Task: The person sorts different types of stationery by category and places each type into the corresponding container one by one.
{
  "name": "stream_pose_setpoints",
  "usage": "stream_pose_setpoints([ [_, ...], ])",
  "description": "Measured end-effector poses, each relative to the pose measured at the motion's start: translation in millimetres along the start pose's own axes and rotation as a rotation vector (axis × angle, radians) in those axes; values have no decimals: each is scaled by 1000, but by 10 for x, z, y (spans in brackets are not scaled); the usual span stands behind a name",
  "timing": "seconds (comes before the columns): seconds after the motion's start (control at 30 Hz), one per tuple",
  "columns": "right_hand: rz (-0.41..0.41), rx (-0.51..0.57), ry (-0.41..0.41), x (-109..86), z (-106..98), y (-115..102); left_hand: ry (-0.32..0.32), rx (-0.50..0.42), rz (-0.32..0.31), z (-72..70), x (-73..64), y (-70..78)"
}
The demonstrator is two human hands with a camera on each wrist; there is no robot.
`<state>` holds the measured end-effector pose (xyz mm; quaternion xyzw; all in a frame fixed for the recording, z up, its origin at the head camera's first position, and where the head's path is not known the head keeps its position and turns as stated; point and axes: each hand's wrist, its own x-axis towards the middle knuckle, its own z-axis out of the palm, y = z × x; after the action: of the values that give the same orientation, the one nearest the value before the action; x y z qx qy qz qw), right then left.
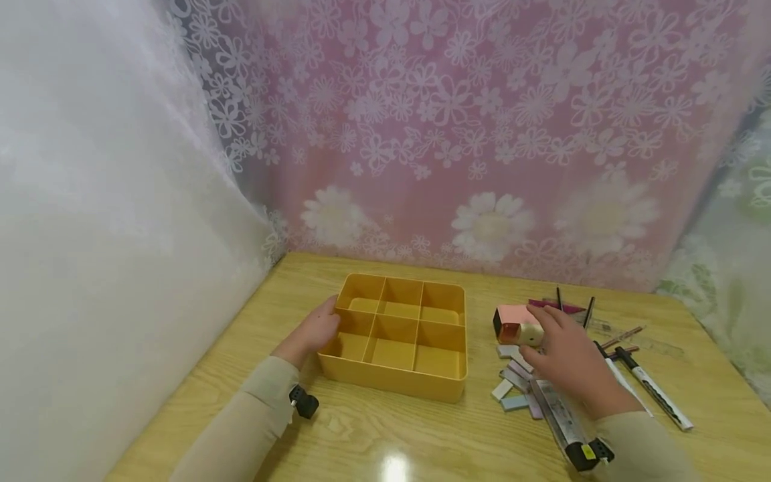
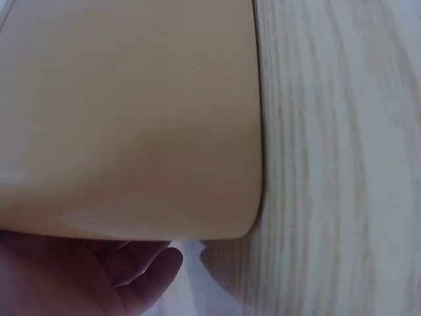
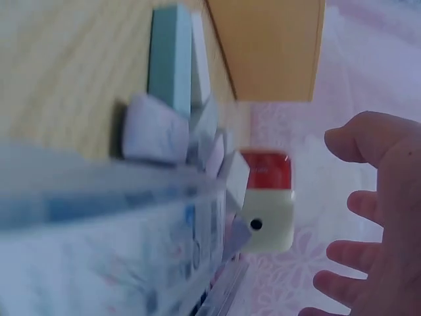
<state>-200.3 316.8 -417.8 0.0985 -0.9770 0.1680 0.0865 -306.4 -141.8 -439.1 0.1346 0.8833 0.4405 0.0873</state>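
A yellow box [image 1: 391,380] divided into several compartments stands on the table. My left hand [image 1: 320,326] rests against its left wall, with fingers [image 2: 154,280] loosely bent beside the corner in the left wrist view. My right hand [image 1: 578,365] hovers over the cluster of items on the right, fingers spread and holding nothing. Nearest to it is a pink, red and cream block-shaped item [image 1: 512,314] with a black end; its cream face [image 3: 273,230] has a dark dot in the right wrist view. Below it lie several small eraser-like blocks, including a blue one [image 1: 515,403].
A clear plastic package [image 1: 560,412] lies under my right wrist. Two white-and-black markers [image 1: 656,388], pencils [image 1: 626,335], a transparent ruler [image 1: 659,346] and a magenta item [image 1: 557,306] lie farther right. Flowered curtains [image 1: 482,134] hang behind the table.
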Motion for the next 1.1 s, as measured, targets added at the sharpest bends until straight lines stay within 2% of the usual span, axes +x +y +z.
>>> stream_pose_setpoints([
  [0.1, 16, 23, -31, 72, -17, 77, 4, 1, 0, 9, 6, 5],
  [0.27, -15, 39, -58, 206, -25, 195, 5, 7, 12, -2, 0, 14],
  [0.5, -25, 41, -78, 359, 10, 352, -5, -20, -18, 11, -4, 18],
  [0.73, 1, -13, -140, 462, 56, 439, 0, -17, -14, 12, -2, 10],
  [0.87, 16, 4, -163, 496, 62, 474, -2, -25, -22, 15, 11, 0],
  [1.1, -11, 40, -171, 568, 78, 554, 4, -7, -23, 14, 10, -2],
])
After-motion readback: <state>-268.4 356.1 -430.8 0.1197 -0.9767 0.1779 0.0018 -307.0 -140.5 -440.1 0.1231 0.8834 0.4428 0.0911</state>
